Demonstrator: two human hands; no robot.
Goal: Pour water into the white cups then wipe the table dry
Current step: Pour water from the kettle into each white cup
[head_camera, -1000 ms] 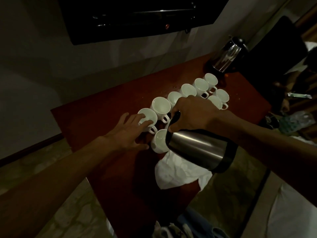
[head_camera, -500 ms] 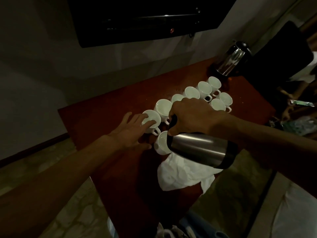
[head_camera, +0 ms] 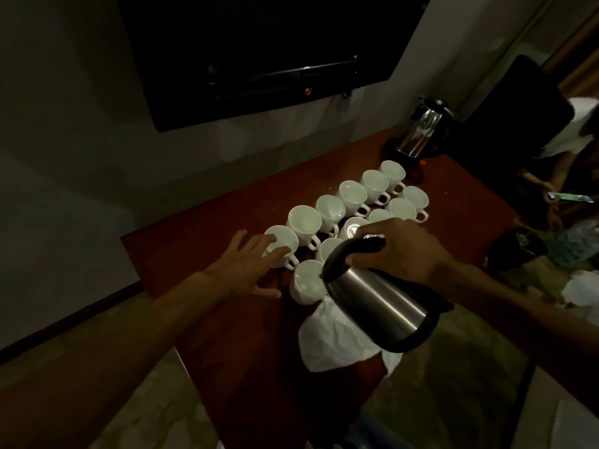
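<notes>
Several white cups stand in two rows on the reddish-brown table [head_camera: 227,351]. My right hand [head_camera: 402,251] grips the black handle of a steel kettle [head_camera: 376,306], tilted with its spout over the nearest cup [head_camera: 306,281]. My left hand [head_camera: 249,267] lies flat on the table with straight fingers touching the end cup [head_camera: 283,243] of the far row. A crumpled white cloth [head_camera: 334,345] lies under the kettle, near the table's front edge.
A second steel kettle [head_camera: 419,131] stands at the table's far right corner. A dark television [head_camera: 259,50] hangs on the wall above. Dark clutter and a plastic bottle [head_camera: 577,241] sit to the right of the table. Tiled floor lies below.
My right hand has shifted right and back, lifting the kettle's spout slightly and uncovering more cups. My left hand stays against the end cup.
</notes>
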